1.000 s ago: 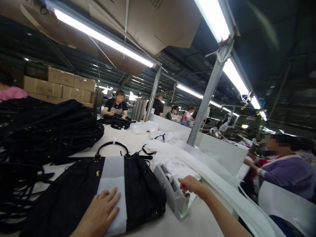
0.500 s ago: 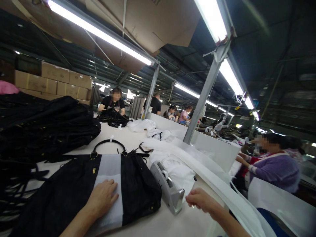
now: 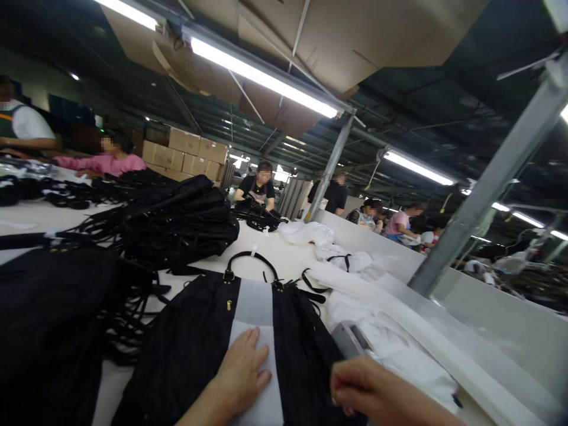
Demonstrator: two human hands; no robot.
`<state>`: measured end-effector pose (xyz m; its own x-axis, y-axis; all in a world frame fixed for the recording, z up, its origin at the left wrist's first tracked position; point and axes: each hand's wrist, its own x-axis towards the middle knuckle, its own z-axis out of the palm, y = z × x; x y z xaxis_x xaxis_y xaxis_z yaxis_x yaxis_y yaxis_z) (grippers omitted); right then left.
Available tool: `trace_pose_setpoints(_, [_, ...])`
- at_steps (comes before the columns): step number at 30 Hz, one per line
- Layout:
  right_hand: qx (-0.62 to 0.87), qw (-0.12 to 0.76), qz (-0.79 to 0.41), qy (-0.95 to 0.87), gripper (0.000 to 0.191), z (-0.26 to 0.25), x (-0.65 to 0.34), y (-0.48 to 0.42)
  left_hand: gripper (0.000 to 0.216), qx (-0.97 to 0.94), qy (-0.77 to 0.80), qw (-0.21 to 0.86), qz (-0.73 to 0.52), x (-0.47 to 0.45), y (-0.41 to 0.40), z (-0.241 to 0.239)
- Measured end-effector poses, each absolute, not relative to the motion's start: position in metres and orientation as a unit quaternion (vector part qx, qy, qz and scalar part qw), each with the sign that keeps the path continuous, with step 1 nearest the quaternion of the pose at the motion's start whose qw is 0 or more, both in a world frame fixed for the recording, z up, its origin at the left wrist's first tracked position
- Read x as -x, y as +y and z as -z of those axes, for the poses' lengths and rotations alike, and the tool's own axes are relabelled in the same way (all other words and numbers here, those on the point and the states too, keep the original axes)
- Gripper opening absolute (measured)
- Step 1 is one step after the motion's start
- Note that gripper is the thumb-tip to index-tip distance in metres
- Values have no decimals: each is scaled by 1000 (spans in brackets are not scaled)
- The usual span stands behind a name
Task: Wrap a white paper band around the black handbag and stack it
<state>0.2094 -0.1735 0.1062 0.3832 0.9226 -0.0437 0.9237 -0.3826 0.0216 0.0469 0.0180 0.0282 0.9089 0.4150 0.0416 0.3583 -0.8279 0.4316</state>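
Observation:
A black handbag lies flat on the table, its handle pointing away from me. Down its middle runs a strip of thin white wrapping sheet. My left hand rests open on that sheet, fingers spread. Over the bag's right edge, my right hand is closed in a pinch. A small pale bit shows at its fingertips, seemingly clear tape, though blur hides most of it. Just behind this hand stands a grey tape dispenser, partly covered by it.
More black bags are piled at the left, with another bag nearer me. White wrapping sheets lie along the right side by a low partition. A metal post rises there. Co-workers sit across and beyond the table.
My right hand has moved left from the tape dispenser's front end to the bag's right edge. The left hand stays on the sheet. The view has swung left.

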Motion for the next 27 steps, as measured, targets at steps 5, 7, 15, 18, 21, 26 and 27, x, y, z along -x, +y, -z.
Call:
trace_pose_setpoints(5, [-693, 203, 26, 691, 18, -143, -195, -35, 50, -947, 203, 238, -80, -46, 18, -19])
trace_pose_setpoints(7, [-661, 243, 37, 709, 18, -142, -197, -3, 50, -942, 204, 253, -83, -46, 18, -17])
trace_pose_setpoints(15, [-600, 323, 14, 732, 16, -110, -205, 30, 49, -946, 182, 262, -58, -53, 17, -26])
trace_pose_setpoints(18, [-591, 330, -1, 736, 14, -105, -202, 35, 50, -951, 160, 259, -53, -56, 18, -21])
trace_pose_setpoints(21, [-585, 335, -17, 738, 15, -105, -201, 39, 50, -952, 157, 255, -65, -56, 17, -18])
trace_pose_setpoints(26, [-538, 352, -39, 765, 26, -108, -207, 51, 48, -952, 159, 257, -57, -56, 17, -28])
trace_pose_setpoints(27, [-520, 357, -35, 775, 22, -109, -209, 54, 47, -952, 158, 256, -52, -56, 18, -32])
